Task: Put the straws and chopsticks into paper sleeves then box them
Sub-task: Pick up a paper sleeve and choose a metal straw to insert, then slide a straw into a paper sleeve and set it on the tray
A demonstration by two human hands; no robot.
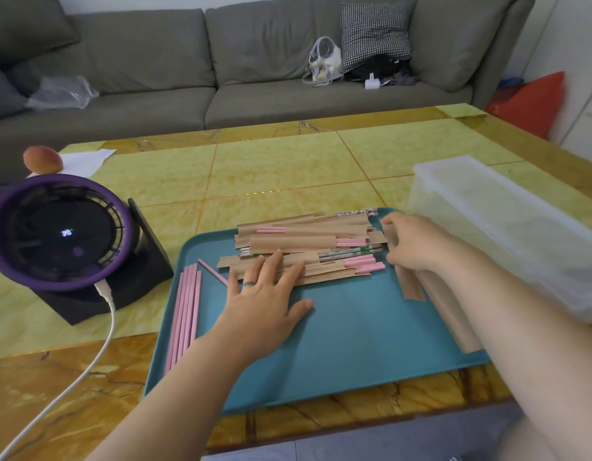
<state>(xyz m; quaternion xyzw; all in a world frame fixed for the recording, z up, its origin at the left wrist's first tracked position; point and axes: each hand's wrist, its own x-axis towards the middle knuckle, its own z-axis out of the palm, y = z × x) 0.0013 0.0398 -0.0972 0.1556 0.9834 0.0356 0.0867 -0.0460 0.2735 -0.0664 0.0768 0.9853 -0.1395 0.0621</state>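
**Both hands at the sleeve pile in the teal tray**

The left hand (264,294) lies flat and wide with the fingers spread. Its fingertips rest on the near edge of the pile of sleeved pieces (304,237), and a dark band shows on one finger.

The right hand (412,242) is curled round a brown paper sleeve (411,286) at the pile's right end. The sleeve sticks out below the hand, and the fingers hide its upper part.

The pile is flat, matte, kraft-brown paper with pink straw ends and printed chopstick ends sticking out. The print is too small to read.

Bare pink straws (186,311) lie side by side along the tray's left wall, with one more slantwise near them. More flat sleeves (451,314) lie partly under the right forearm.

All of this sits in a smooth teal tray (338,354) on a glossy yellow marble-pattern table (288,168). A translucent plastic box (507,227) stands just beside the tray's right edge and is cut off by the frame.

Left of the tray, a purple-rimmed fan (55,231) shows a lit figure that cannot be read. A white cable (105,327) is plugged into it.
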